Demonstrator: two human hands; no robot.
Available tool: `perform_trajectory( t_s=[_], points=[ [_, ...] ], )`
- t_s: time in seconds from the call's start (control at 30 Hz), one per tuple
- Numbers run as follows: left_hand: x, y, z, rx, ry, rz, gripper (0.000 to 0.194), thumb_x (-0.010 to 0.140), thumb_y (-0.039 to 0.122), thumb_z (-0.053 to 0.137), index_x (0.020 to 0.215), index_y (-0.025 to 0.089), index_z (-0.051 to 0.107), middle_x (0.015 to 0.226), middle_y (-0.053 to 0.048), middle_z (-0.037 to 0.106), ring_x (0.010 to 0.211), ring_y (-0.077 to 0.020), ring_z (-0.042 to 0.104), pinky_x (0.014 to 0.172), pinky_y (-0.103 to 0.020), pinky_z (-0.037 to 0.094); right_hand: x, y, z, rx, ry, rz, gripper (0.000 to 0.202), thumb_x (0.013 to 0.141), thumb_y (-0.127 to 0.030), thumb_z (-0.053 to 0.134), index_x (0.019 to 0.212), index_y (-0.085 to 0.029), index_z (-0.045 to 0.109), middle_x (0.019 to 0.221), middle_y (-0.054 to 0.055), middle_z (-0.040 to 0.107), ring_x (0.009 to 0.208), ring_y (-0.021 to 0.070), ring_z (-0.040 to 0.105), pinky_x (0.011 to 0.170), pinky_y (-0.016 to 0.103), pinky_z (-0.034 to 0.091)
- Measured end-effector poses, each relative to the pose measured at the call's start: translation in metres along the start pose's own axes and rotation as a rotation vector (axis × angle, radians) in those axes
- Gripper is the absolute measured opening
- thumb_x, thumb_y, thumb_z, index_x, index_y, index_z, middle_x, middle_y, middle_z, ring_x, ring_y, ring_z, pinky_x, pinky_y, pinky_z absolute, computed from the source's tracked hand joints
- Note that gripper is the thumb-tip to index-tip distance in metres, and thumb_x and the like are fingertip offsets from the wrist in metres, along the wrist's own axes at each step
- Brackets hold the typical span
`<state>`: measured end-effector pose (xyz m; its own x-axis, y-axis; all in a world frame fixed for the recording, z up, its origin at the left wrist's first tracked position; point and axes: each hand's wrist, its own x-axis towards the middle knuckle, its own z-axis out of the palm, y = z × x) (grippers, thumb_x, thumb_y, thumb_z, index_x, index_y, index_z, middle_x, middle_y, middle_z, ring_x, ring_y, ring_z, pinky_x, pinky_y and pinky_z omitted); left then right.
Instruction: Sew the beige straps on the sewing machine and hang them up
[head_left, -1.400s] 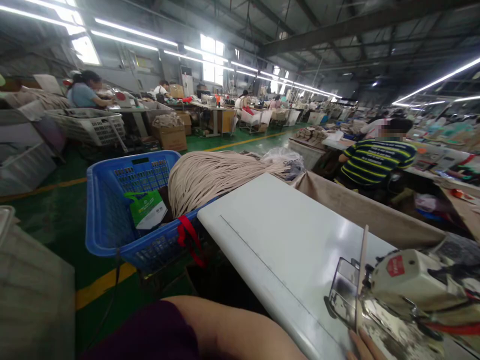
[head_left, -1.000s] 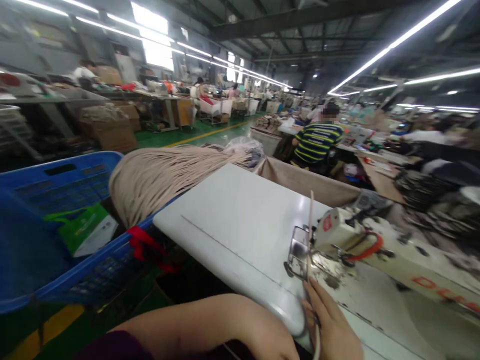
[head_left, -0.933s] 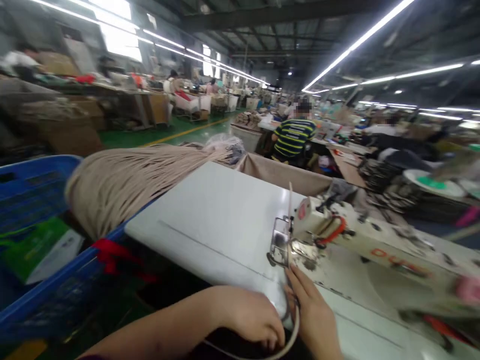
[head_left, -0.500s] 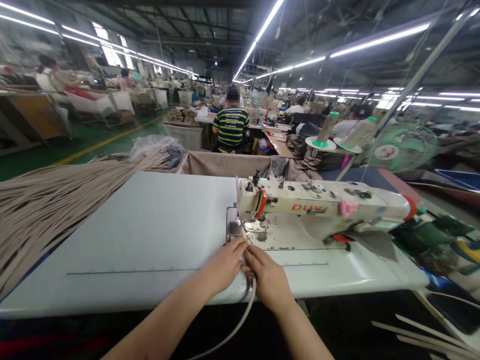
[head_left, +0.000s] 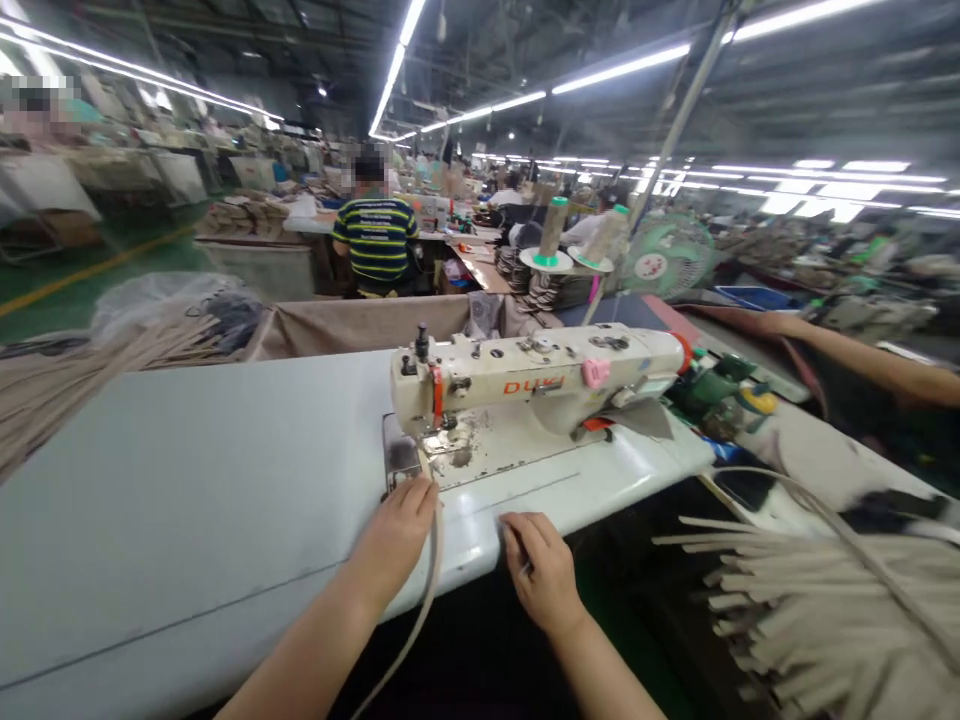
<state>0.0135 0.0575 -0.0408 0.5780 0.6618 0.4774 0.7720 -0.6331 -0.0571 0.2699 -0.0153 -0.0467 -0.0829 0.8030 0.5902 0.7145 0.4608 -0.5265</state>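
My left hand (head_left: 401,530) pinches a narrow beige strip (head_left: 433,580) on the white table (head_left: 225,480), just in front of the needle area of a cream sewing machine (head_left: 555,385). From the fingers the strip hangs in a curve over the table's front edge. My right hand (head_left: 541,565) is apart from the strip, to the right at the table edge, with its fingers curled. Whether something small is between those fingers I cannot make out.
Many beige strips (head_left: 840,610) lie in a bundle at the lower right, and another pile (head_left: 97,375) is at the left. Thread cones (head_left: 553,235) and a green fan (head_left: 667,255) stand behind the machine. A person in a striped shirt (head_left: 375,240) sits ahead; another person's arm (head_left: 870,355) reaches in at right.
My right hand has let go of the strip and moved right, away from my left hand. The view has turned to the right, showing the bundle of strips and another person's arm.
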Motion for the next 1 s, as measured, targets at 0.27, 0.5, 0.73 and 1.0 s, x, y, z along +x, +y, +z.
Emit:
perform_trajectory(
  t_s=[0.27, 0.5, 0.73, 1.0],
  points=[
    [-0.008, -0.015, 0.009, -0.007, 0.047, 0.135, 0.041, 0.097, 0.001, 0.039, 0.129, 0.004, 0.064, 0.132, -0.020, 0.061, 0.119, -0.0317, 0.061, 0.104, -0.046, 0.055, -0.081, 0.087, -0.078, -0.180, 0.349, 0.771, 0.025, 0.092, -0.041, 0.056, 0.094, -0.020, 0.069, 0.094, 0.008, 0.069, 0.091, 0.0235, 0.065, 0.088, 0.036, 0.052],
    [-0.015, -0.019, 0.021, -0.016, -0.003, 0.100, 0.045, 0.097, 0.000, 0.034, 0.131, 0.003, 0.063, 0.137, -0.021, 0.058, 0.122, -0.0327, 0.059, 0.107, -0.048, 0.053, -0.119, 0.158, -0.137, -0.138, 0.615, 1.298, 0.024, 0.097, -0.036, 0.066, 0.107, -0.014, 0.065, 0.093, 0.003, 0.069, 0.076, 0.0162, 0.067, 0.079, 0.035, 0.057],
    [-0.017, -0.024, 0.027, -0.035, -0.023, 0.095, 0.049, 0.096, 0.004, 0.032, 0.133, 0.004, 0.062, 0.138, -0.022, 0.057, 0.124, -0.0332, 0.058, 0.108, -0.048, 0.051, -0.102, 0.202, -0.129, 0.132, 0.714, 1.445, 0.028, 0.100, -0.039, 0.066, 0.113, -0.014, 0.066, 0.102, 0.004, 0.069, 0.082, 0.0148, 0.068, 0.074, 0.031, 0.060],
    [-0.026, -0.038, 0.054, -0.020, 0.000, 0.098, 0.050, 0.096, 0.009, 0.030, 0.132, 0.008, 0.065, 0.141, -0.021, 0.057, 0.123, -0.0323, 0.060, 0.105, -0.047, 0.053, -0.102, 0.211, -0.101, 0.219, 0.928, 1.401, 0.027, 0.101, -0.038, 0.064, 0.113, -0.014, 0.065, 0.098, 0.003, 0.067, 0.076, 0.0127, 0.065, 0.067, 0.027, 0.058]
  ],
)
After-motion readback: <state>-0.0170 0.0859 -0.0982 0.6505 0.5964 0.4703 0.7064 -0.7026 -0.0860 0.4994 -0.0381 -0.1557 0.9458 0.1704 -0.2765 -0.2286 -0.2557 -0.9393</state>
